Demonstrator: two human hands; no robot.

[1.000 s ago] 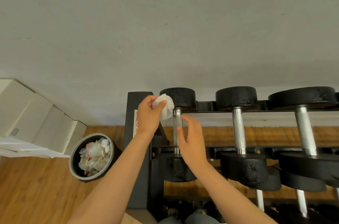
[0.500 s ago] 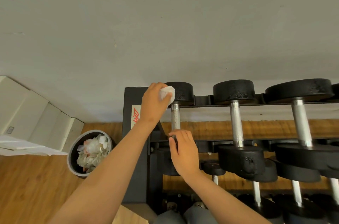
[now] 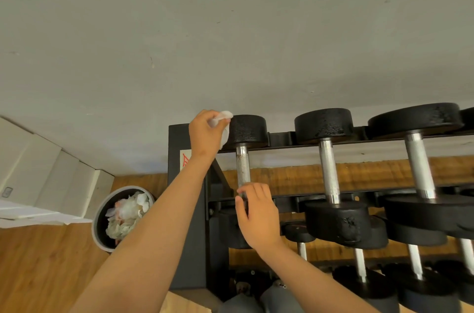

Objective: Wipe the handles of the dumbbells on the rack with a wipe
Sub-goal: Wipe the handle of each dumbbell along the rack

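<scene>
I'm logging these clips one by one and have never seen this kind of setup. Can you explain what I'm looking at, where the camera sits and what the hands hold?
There is no machine here. One wide-angle camera worn on a person's head looks forward and down, so both bare arms enter from the bottom. The left hand grips a crumpled white wipe at the far end of the leftmost black dumbbell. The right hand grips the near end of that dumbbell's knurled silver metal handle. It lies beside larger dumbbells across a black metal rack, which stands on a wooden floor by a grey wall. Left of the rack, a round grey bin holds crumpled used wipes.
</scene>
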